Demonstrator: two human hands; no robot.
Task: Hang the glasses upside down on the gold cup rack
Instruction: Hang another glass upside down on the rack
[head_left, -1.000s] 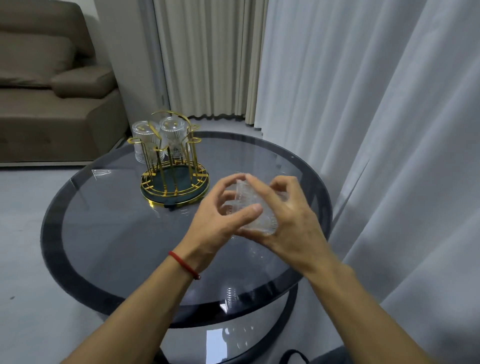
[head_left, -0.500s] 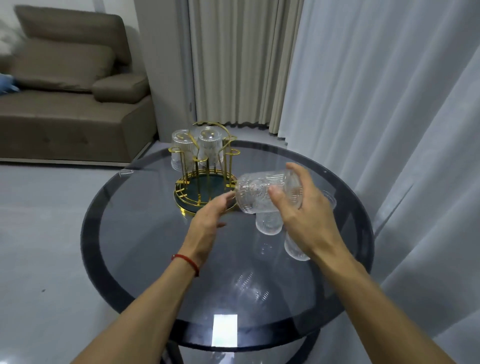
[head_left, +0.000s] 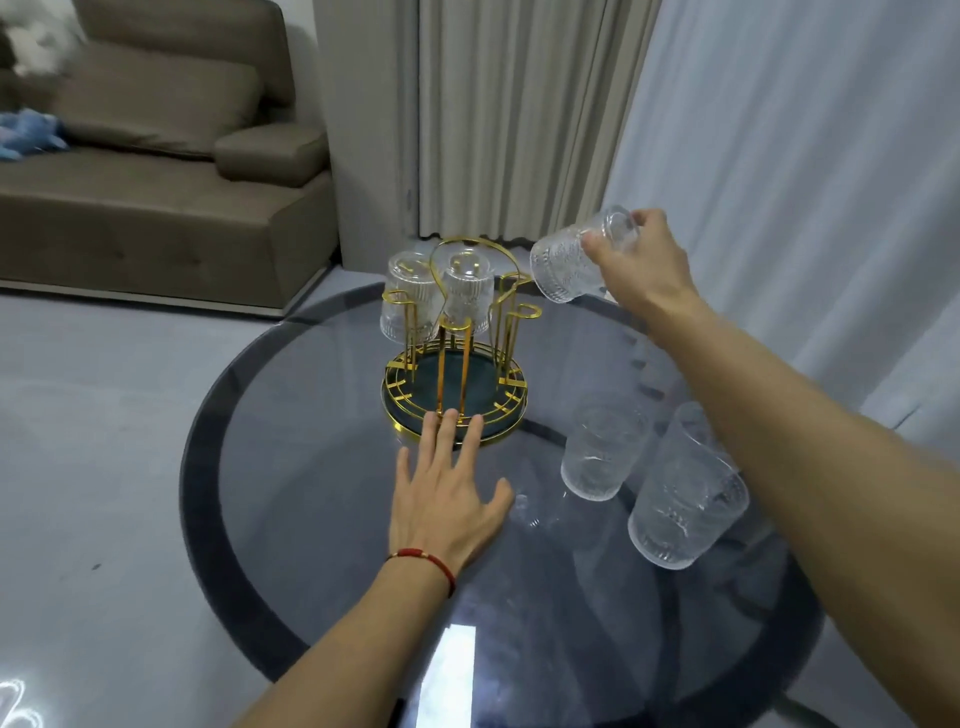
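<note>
Round glass table (head_left: 311, 519) carries the gold cup rack (head_left: 456, 364) w/ two glasses (head_left: 441, 296) hung upside down at its far side, two more glasses (head_left: 649, 478) upright to rack's right, left hand (head_left: 441, 499) flat, fingers spread, fingertips touching rack's base, right hand (head_left: 644, 265) gripping a tilted glass (head_left: 576, 260) above rack's right edge.

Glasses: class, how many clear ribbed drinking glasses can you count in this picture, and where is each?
5. Two hang upside down on the gold wire cup rack, at and; one is tilted in the right hand, at; two stand on the round glass table, at and. None seems hidden.
</note>
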